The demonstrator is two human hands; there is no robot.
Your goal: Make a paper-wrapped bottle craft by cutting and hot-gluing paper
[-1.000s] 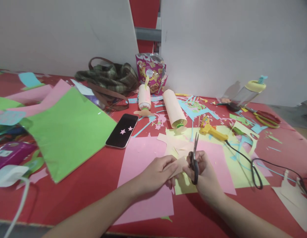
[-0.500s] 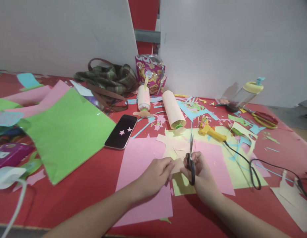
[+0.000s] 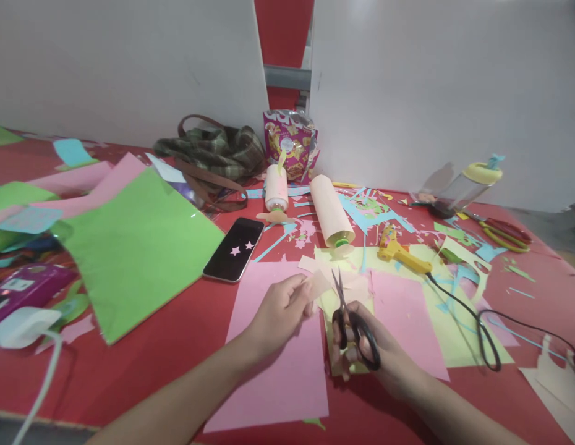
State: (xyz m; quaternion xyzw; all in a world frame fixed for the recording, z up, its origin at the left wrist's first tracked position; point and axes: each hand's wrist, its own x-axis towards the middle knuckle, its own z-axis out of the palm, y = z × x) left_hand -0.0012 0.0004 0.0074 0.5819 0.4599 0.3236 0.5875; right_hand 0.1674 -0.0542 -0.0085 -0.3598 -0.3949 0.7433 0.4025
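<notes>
Pinched in my left hand [image 3: 281, 312] is a small piece of cream paper [image 3: 319, 285], held above a pink sheet [image 3: 273, 383]. My right hand [image 3: 375, 340] grips black-handled scissors [image 3: 355, 324], fingers through the loops. The scissor blades point up and away, slightly apart, just right of the cream piece and not touching it. Beneath the scissors lie cream scraps [image 3: 355, 287] and a yellow sheet [image 3: 454, 337]. A paper-wrapped bottle [image 3: 329, 210] lies just beyond, with a smaller wrapped bottle [image 3: 277, 185] to its left.
A yellow glue gun [image 3: 401, 252] with a black cord lies to the right. Left are a phone [image 3: 234, 250] bearing two pink stars and a large green sheet [image 3: 139, 253]. A snack bag [image 3: 291, 145], a plaid bag [image 3: 217, 151] and a clear bottle [image 3: 466, 188] stand behind.
My hands have moved apart. The left has lifted the cream piece up and leftward; the right has turned the scissors so their blades tilt left. The view has shifted slightly.
</notes>
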